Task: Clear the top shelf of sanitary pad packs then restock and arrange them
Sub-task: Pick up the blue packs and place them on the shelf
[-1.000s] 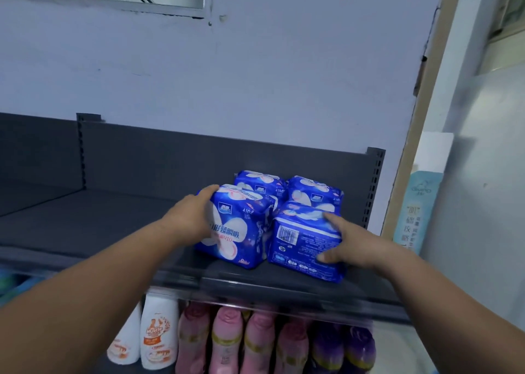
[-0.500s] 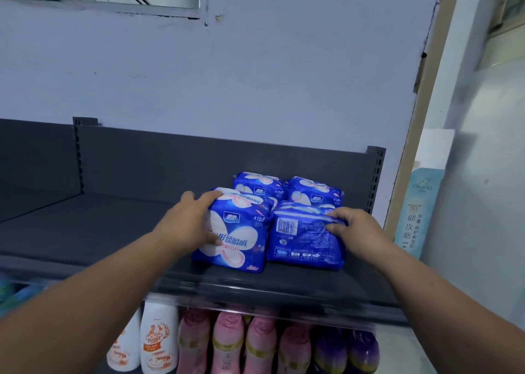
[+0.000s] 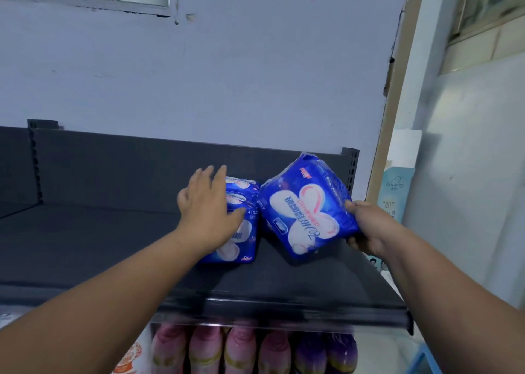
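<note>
Head view: right hand (image 3: 369,228) grips one pad pack (image 3: 306,217), tilted, raised off top shelf (image 3: 113,246) at its right end. Left hand (image 3: 210,211), fingers spread, rests on other packs (image 3: 244,231) beside it. Probably clearing; next, left hand must close round a pack.

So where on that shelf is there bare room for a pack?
Top shelf: bare left of the left hand and along the front edge. Crowded at right, around the standing packs and the tilted pack the right hand grips.

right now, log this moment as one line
left grip: open, touching blue plastic pad packs on dark grey metal shelf | right grip: holds tilted blue pad pack
</note>
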{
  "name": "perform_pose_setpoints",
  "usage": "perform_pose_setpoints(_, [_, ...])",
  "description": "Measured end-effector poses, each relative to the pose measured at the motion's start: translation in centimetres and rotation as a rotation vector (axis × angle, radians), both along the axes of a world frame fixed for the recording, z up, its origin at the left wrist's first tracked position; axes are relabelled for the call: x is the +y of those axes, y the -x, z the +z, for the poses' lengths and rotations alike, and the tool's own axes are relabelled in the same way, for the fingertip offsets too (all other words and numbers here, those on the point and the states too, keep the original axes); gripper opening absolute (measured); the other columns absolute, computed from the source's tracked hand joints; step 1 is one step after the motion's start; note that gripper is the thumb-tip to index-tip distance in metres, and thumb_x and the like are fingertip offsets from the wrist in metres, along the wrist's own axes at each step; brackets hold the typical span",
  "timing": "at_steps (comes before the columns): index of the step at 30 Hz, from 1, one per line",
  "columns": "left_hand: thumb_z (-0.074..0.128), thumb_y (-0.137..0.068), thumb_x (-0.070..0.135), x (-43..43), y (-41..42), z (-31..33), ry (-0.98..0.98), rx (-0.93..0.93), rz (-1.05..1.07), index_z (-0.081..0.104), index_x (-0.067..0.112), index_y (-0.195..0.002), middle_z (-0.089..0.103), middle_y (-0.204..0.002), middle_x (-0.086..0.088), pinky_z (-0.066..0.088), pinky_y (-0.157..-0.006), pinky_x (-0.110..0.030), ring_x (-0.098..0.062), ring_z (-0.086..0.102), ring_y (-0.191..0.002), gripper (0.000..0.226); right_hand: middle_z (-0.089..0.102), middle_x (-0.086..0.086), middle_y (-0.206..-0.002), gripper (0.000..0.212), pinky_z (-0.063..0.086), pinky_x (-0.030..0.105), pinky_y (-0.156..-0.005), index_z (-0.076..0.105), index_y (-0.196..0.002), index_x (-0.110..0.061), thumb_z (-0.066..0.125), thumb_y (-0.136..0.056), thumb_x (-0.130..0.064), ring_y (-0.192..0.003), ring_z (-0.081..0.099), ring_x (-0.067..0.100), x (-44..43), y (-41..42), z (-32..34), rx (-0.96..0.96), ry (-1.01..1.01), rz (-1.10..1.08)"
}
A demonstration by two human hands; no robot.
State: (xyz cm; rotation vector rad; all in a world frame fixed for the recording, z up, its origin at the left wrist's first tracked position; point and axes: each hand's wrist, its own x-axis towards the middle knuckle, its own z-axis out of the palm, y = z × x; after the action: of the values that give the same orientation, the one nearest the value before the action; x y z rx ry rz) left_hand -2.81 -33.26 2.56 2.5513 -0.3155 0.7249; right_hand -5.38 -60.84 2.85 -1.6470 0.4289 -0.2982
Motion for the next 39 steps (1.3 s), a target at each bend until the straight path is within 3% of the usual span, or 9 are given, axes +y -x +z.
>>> perform_pose_setpoints(7, [0.071, -0.075, 0.057, -4.3, 2.2, 2.6, 0.632, 0.291, -0.422, 0.012, 0.032, -0.154, 0.024, -0.157, 0.005, 0.030, -0.114, -0.040, -0.016, 0.029, -0.142, 0.102, 0.057, -0.001, -0.045, 0.023, 0.036, 0.010, -0.034, 0.055, -0.077, -0.016, 0.044, -0.097, -0.018, -0.029, 0.047, 0.008, 0.0, 0.6, 1.1, 0.078, -0.285, 0.072])
perform_pose_setpoints(10, [0.077, -0.075, 0.046, -4.9, 2.3, 3.3, 0.885, 0.500, -0.557, 0.028, 0.036, -0.147, 0.064, -0.123, 0.013, 0.049, -0.097, -0.046, -0.014, 0.060, -0.114, 0.088, 0.057, 0.000, -0.044, 0.028, 0.037, 0.010, -0.034, 0.053, -0.071, -0.013, 0.047, -0.098, -0.021, -0.029, 0.048, 0.008, -0.1, 1.3, 1.6, 0.099, -0.317, 0.131])
perform_pose_setpoints(14, [0.078, -0.077, 0.026, -6.2, 1.9, 3.6, 1.042, 0.596, -0.618, 0.049, 0.026, -0.129, 0.075, -0.097, 0.000, 0.060, -0.073, -0.044, -0.022, 0.072, -0.089, 0.060, 0.071, 0.007, -0.068, 0.019, 0.053, 0.022, -0.048, 0.060, -0.088, -0.011, 0.054, -0.097, -0.027, -0.053, 0.067, 0.019, -1.0, 1.3, 1.5, 0.143, -0.119, 0.235])
perform_pose_setpoints(18, [0.075, -0.080, 0.023, -7.5, 1.2, 4.6, 0.776, 0.268, -0.507, 0.047, 0.026, -0.127, 0.065, -0.106, 0.011, 0.055, -0.068, -0.025, -0.010, 0.068, -0.086, 0.056, 0.063, 0.003, -0.125, 0.027, 0.057, 0.034, -0.063, 0.055, -0.124, -0.027, 0.052, -0.098, -0.035, -0.096, 0.063, 0.025, -2.0, 0.3, 2.3, -0.103, 0.087, 0.098])
perform_pose_setpoints(21, [0.071, -0.079, 0.030, -9.1, 0.7, 4.3, 0.258, 0.082, -0.422, 0.044, 0.029, -0.135, 0.057, -0.127, 0.007, 0.045, -0.096, -0.031, -0.017, 0.055, -0.113, 0.063, 0.062, -0.006, -0.119, 0.046, 0.061, 0.042, -0.069, 0.045, -0.130, -0.039, 0.055, -0.089, -0.058, -0.099, 0.068, 0.023, -1.6, 1.1, 3.2, -0.254, -0.080, 0.306])
perform_pose_setpoints(25, [0.075, -0.080, 0.035, -11.1, 0.9, 1.7, -0.127, 0.143, -0.540, 0.036, 0.025, -0.145, 0.050, -0.141, 0.004, 0.037, -0.102, -0.024, -0.016, 0.046, -0.128, 0.076, 0.069, -0.005, -0.115, 0.093, 0.055, 0.030, -0.085, 0.034, -0.142, -0.036, 0.088, -0.068, -0.025, -0.099, 0.069, 0.015, -2.0, 1.9, 0.4, -0.009, 0.424, 0.619])
perform_pose_setpoints(29, [0.078, -0.072, 0.052, -9.9, 0.4, 0.7, -0.092, 0.252, -0.544, 0.028, 0.029, -0.150, 0.037, -0.152, 0.007, 0.028, -0.115, -0.031, -0.011, 0.033, -0.139, 0.096, 0.064, -0.008, -0.118, 0.081, 0.048, 0.028, -0.092, 0.042, -0.137, -0.029, 0.086, -0.070, -0.026, -0.103, 0.061, 0.010, -3.5, 1.3, -2.5, 0.079, 0.648, 0.383])
perform_pose_setpoints(34, [0.079, -0.064, 0.061, -6.0, -1.0, 0.6, -0.088, 0.071, -0.003, 0.009, 0.033, -0.154, -0.003, -0.163, -0.004, 0.010, -0.119, -0.048, -0.025, -0.007, -0.149, 0.118, 0.066, -0.009, -0.113, 0.053, 0.049, 0.031, -0.092, 0.050, -0.112, -0.034, 0.085, -0.072, -0.029, -0.099, 0.063, 0.010, -4.0, 0.2, -3.7, 0.074, 0.586, 0.371])
perform_pose_setpoints(39, [0.087, -0.058, 0.052, -2.6, -1.8, -1.2, 0.173, 0.172, 0.343, -0.008, 0.029, -0.153, -0.014, -0.161, -0.008, 0.013, -0.117, -0.051, -0.031, -0.009, -0.149, 0.137, 0.066, -0.012, -0.118, 0.098, 0.054, 0.041, -0.092, 0.048, -0.127, -0.034, 0.083, -0.041, -0.063, -0.101, 0.065, 0.012, -3.5, -2.2, -5.6, 0.072, 0.567, 0.289])
